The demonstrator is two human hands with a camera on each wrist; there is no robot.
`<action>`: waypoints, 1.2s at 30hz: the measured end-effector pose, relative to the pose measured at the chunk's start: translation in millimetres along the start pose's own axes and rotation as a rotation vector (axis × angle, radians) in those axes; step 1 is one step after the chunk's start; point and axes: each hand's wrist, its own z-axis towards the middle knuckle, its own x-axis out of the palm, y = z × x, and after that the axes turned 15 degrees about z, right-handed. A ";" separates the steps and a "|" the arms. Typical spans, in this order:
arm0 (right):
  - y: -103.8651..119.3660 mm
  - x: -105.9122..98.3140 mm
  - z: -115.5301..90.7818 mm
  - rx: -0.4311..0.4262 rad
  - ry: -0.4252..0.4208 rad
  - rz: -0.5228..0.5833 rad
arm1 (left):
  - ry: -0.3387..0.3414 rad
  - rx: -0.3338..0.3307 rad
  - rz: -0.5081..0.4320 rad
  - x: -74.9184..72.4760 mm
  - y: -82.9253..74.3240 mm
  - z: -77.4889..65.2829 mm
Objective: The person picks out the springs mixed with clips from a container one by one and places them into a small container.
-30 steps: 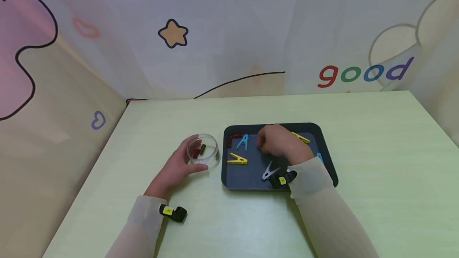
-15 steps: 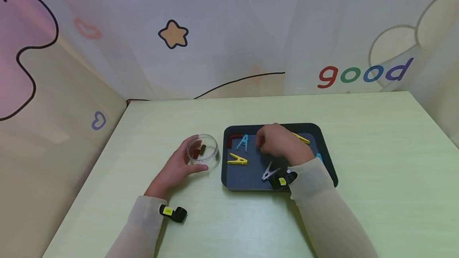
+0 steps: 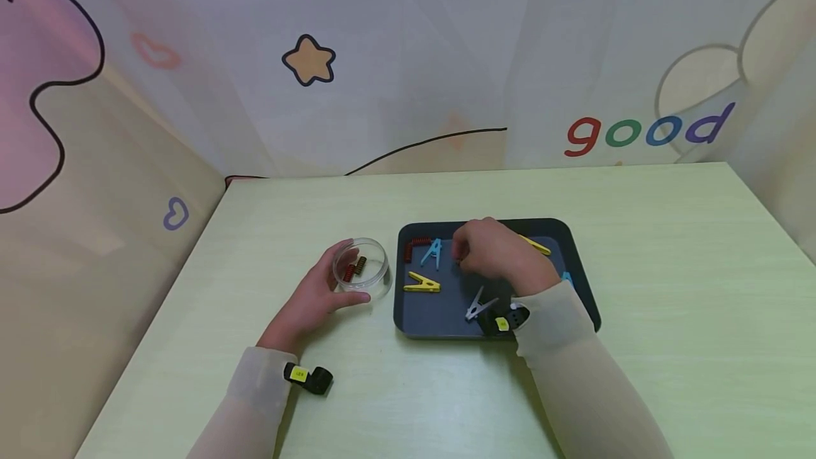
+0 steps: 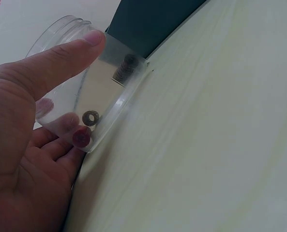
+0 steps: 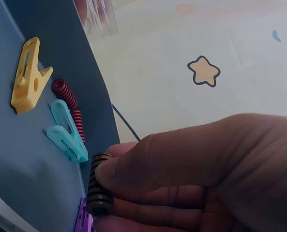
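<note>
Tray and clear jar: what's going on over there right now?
A person's left hand holds the clear jar, which has a red spring and a dark spring inside. The right hand is over the dark tray, pinching another dark spring between thumb and fingers; that one isn't in the jar yet. Two red springs lie in the tray among clips, including a yellow clip.

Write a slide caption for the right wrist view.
Right hand pinches a dark spring; clips and red springs lie in a tray.
</note>
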 end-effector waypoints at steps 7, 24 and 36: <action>2.1 -0.7 -2.6 -0.031 0.012 0.005 | -0.005 0.006 0.000 0.4 2.9 0.3; 9.3 4.5 -3.4 -0.181 0.027 -0.004 | -0.006 0.007 -0.008 1.1 3.4 0.9; 13.3 10.7 -1.7 -0.280 0.018 -0.004 | -0.004 0.008 -0.016 1.8 4.6 1.6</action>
